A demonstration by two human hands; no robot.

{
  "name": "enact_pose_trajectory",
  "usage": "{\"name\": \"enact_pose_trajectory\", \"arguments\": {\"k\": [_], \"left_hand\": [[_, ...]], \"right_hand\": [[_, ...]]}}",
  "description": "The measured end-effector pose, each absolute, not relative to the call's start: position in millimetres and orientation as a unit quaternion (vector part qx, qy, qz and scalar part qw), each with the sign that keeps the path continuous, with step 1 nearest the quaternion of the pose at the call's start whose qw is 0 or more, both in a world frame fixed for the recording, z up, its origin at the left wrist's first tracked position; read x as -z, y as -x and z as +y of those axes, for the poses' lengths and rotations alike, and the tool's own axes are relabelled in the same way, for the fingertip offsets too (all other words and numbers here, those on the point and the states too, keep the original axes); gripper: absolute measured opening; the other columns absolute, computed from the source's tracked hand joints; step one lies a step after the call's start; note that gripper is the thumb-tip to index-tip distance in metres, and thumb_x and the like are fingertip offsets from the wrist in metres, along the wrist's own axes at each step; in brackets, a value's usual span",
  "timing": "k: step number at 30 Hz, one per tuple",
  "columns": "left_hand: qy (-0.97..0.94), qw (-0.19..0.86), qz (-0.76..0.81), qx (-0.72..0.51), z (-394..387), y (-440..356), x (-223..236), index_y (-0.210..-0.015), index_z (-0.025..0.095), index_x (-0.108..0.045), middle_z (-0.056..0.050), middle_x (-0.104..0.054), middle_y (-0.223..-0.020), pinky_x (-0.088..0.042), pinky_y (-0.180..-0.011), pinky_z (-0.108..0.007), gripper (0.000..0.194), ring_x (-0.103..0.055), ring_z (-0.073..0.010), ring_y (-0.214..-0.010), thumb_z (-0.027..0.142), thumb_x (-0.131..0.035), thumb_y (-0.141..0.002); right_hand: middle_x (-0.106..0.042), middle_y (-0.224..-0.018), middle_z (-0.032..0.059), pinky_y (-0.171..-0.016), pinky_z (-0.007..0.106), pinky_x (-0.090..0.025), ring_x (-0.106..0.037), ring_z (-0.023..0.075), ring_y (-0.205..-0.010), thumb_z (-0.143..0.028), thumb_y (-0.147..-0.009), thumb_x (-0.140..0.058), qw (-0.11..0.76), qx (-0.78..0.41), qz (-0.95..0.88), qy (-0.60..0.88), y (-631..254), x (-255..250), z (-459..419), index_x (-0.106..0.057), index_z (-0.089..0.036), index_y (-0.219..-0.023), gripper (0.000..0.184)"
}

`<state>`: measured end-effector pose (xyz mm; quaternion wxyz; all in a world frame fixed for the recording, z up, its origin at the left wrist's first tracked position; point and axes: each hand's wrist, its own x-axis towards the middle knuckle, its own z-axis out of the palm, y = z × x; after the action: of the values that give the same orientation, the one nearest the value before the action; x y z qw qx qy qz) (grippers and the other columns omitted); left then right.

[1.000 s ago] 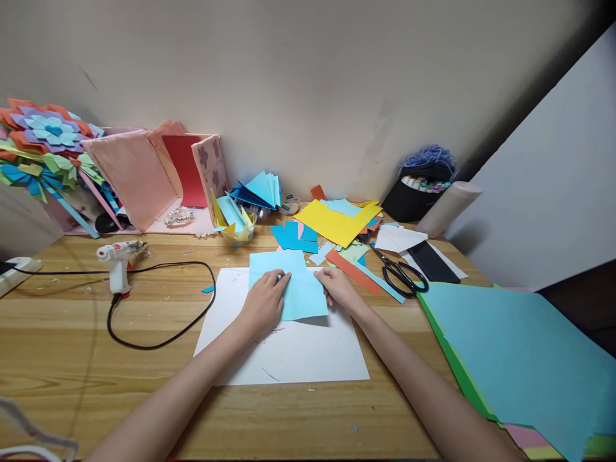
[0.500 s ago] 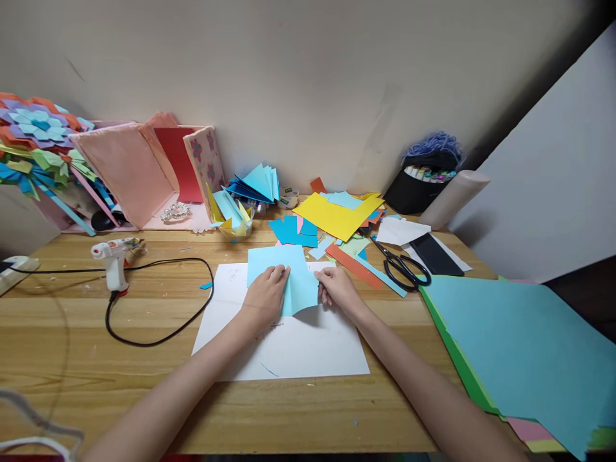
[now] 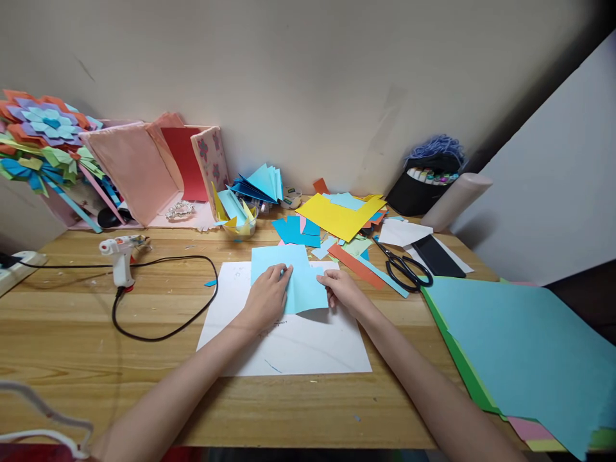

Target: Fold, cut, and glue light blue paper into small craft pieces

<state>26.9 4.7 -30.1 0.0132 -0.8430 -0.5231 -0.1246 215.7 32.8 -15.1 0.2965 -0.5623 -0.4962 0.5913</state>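
Here, the wooden desk (image 3: 250,410) carried a stack of coloured paper (image 3: 524,340) at its right edge and, nearer the middle of its front edge, a white sheet (image 3: 308,350) partly under a light-blue paper (image 3: 304,285). The left hand (image 3: 267,292) pressed down on that paper, fingers together; the right hand (image 3: 342,290) pinched its right edge. Scissors (image 3: 395,260) lay by the stack's far left corner.

Matt light-blue paper (image 3: 305,290), smooth wooden table (image 3: 312,410) (grain showing), plastic glue gun (image 3: 123,262)
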Motion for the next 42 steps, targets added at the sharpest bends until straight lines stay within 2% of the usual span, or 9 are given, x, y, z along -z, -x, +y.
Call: {"name": "enact_pose_trajectory", "arguments": {"k": [4, 14, 17, 20, 24, 28, 33, 38, 42], "left_hand": [[0.841, 0.014, -0.527, 0.117, 3.6, -27.7, 28.4, -0.129, 0.012, -0.038, -0.012, -0.045, -0.119, -0.039, -0.089, -0.036, 0.054, -0.042, -0.0246, -0.105, 0.008, -0.036, -0.075], [0.833, 0.000, -0.535, 0.143, 2.5, -27.5, 27.9, -0.127, 0.014, -0.041, -0.011, -0.047, -0.118, -0.040, -0.089, -0.036, 0.052, -0.044, -0.0244, -0.105, 0.009, -0.036, -0.076], [0.823, -0.011, -0.546, 0.158, 1.1, -26.2, 27.0, -0.127, 0.015, -0.041, -0.010, -0.048, -0.120, -0.040, -0.091, -0.036, 0.045, -0.045, -0.0231, -0.108, 0.015, -0.031, -0.083], [0.836, -0.029, -0.526, 0.155, -0.4, -24.3, 30.2, -0.131, 0.013, -0.034, -0.010, -0.041, -0.133, -0.029, -0.103, -0.038, 0.045, -0.035, -0.0216, -0.123, 0.024, -0.026, -0.089], [0.840, -0.044, -0.524, 0.135, -2.3, -24.5, 38.3, -0.136, 0.009, -0.024, -0.011, -0.026, -0.143, -0.022, -0.108, -0.037, 0.049, -0.021, -0.0189, -0.132, 0.028, -0.023, -0.090], [0.833, -0.047, -0.536, 0.130, -4.3, -27.3, 39.5, -0.136, 0.010, -0.024, -0.011, -0.022, -0.144, -0.022, -0.108, -0.038, 0.049, -0.018, -0.0186, -0.133, 0.028, -0.022, -0.090], [0.828, -0.061, -0.542, 0.128, -5.6, -28.8, 35.9, -0.137, 0.009, -0.022, -0.012, -0.020, -0.144, -0.023, -0.107, -0.039, 0.050, -0.018, -0.0191, -0.132, 0.027, -0.023, -0.090], [0.828, -0.057, -0.540, 0.137, -5.3, -28.0, 38.3, -0.136, 0.009, -0.022, -0.012, -0.022, -0.144, -0.022, -0.108, -0.039, 0.050, -0.018, -0.0185, -0.133, 0.028, -0.023, -0.090], [0.830, -0.050, -0.538, 0.140, -4.9, -27.9, 40.1, -0.137, 0.009, -0.022, -0.011, -0.023, -0.144, -0.022, -0.108, -0.038, 0.050, -0.017, -0.0179, -0.133, 0.027, -0.023, -0.090]], "right_hand": [[-0.040, -0.033, -0.0081, -0.025, 0.014, -0.028, -0.042, 0.0065, -0.023, -0.025, -0.076, -0.051, 0.303, -0.584, -0.488, 0.574, -212.5, 17.0, 28.5, -0.032, -0.019, -0.050, 0.033], [-0.049, -0.038, -0.0066, -0.033, 0.020, -0.043, -0.053, 0.0114, -0.033, -0.030, -0.077, -0.053, 0.288, -0.606, -0.495, 0.552, -217.6, 18.5, 18.0, -0.038, -0.020, -0.061, 0.024], [-0.048, -0.039, -0.0081, -0.029, 0.021, -0.041, -0.051, 0.0124, -0.031, -0.032, -0.075, -0.056, 0.307, -0.605, -0.496, 0.542, -217.2, 24.7, 25.4, -0.038, -0.021, -0.067, 0.023], [-0.049, -0.040, -0.0079, -0.025, 0.021, -0.037, -0.051, 0.0138, -0.028, -0.034, -0.076, -0.053, 0.332, -0.577, -0.488, 0.564, -214.9, 29.8, 36.0, -0.036, -0.021, -0.069, 0.022], [-0.050, -0.037, -0.0054, -0.023, 0.017, -0.032, -0.050, 0.0119, -0.027, -0.036, -0.080, -0.049, 0.293, -0.559, -0.532, 0.565, -214.4, 27.4, 43.0, -0.037, -0.020, -0.065, 0.025], [-0.051, -0.034, -0.0043, -0.023, 0.014, -0.026, -0.045, 0.0074, -0.023, -0.031, -0.081, -0.049, 0.266, -0.537, -0.541, 0.590, -215.8, 20.3, 37.9, -0.039, -0.019, -0.059, 0.027], [-0.044, -0.025, -0.0056, -0.032, 0.014, -0.039, -0.042, 0.0069, -0.021, -0.026, -0.084, -0.046, 0.271, -0.550, -0.528, 0.588, -221.1, 18.0, 29.9, -0.039, -0.019, -0.057, 0.029], [-0.062, -0.045, 0.0021, -0.030, 0.014, -0.038, -0.055, 0.0096, -0.033, -0.028, -0.083, -0.050, 0.256, -0.616, -0.522, 0.531, -225.8, 18.3, 28.9, -0.043, -0.017, -0.067, 0.020], [-0.065, -0.049, 0.0051, -0.031, 0.014, -0.039, -0.055, 0.0091, -0.033, -0.021, -0.082, -0.050, 0.249, -0.628, -0.511, 0.532, -220.9, 17.9, 23.9, -0.042, -0.016, -0.067, 0.018]]}}
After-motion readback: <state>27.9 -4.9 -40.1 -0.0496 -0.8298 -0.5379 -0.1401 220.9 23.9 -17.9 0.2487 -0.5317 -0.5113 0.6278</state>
